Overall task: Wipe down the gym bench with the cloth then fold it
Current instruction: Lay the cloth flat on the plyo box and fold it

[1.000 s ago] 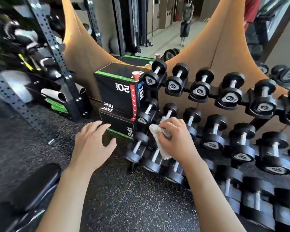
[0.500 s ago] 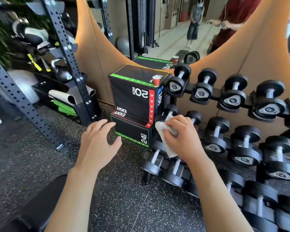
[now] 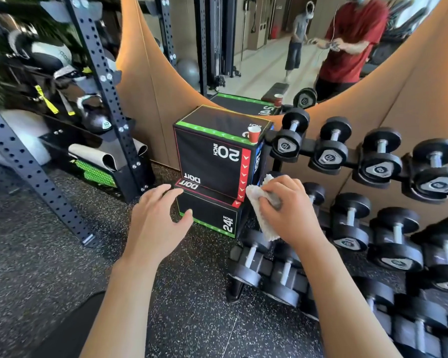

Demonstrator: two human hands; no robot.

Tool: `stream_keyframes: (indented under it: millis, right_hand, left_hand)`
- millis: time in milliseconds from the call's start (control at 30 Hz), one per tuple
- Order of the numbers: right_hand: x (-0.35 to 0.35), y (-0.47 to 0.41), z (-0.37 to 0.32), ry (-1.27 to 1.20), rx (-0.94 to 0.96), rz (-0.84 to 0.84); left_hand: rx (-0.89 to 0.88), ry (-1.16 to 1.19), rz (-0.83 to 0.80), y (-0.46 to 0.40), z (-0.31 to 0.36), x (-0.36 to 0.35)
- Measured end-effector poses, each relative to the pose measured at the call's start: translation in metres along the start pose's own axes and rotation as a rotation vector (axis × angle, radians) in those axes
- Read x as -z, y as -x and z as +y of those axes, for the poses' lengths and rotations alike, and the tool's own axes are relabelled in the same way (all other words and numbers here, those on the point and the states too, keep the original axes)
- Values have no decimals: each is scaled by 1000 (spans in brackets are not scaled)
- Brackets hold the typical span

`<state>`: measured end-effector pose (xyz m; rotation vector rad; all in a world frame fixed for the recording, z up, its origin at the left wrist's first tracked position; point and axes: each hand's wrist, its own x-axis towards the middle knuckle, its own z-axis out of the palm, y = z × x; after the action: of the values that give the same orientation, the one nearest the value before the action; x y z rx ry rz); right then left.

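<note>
Black steel upright [image 3: 98, 81] with rows of holes stands at the far left, and a dark padded edge [image 3: 70, 329], probably the bench, shows only at the bottom-left corner. Next comes the left hand [image 3: 155, 223], fingers spread and relaxed, holding nothing, hovering over the speckled floor [image 3: 192, 319] in front of two stacked jump boxes [image 3: 212, 161]; a red paper cup [image 3: 254, 134] sits on the upper one. Right of that, the right hand [image 3: 290, 213] clutches a bunched white cloth [image 3: 263, 215], raised before the dumbbell rack [image 3: 360, 177], apart from the bench. To wipe well, the person should likely turn down toward the pad, open the cloth flat under the palm and draw long overlapping strokes end to end, steadying the bench with the free left hand. A mirror [image 3: 256, 47] behind reflects people.
</note>
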<state>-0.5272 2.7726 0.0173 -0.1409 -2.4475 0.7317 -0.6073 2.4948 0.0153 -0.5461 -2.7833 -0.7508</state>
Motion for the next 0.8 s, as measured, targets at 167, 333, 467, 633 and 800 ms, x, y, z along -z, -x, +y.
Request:
stream_keyframes:
  millis: [167, 333, 467, 633, 800]
  right_hand:
    - [-25, -32, 18, -8, -29, 5]
    - [-54, -79, 50, -27, -42, -3]
    - [-71, -126, 79, -54, -59, -3]
    - [-82, -184, 117, -79, -84, 9]
    - [-97, -224, 150, -91, -115, 8]
  left_hand:
    - [26, 12, -25, -40, -12, -15]
    - [32, -8, -46, -93, -15, -37]
    - [26, -26, -51, -148, -9, -54]
    - [7, -59, -58, -215, 7, -76]
    - [-4, -80, -71, -261, 16, -96]
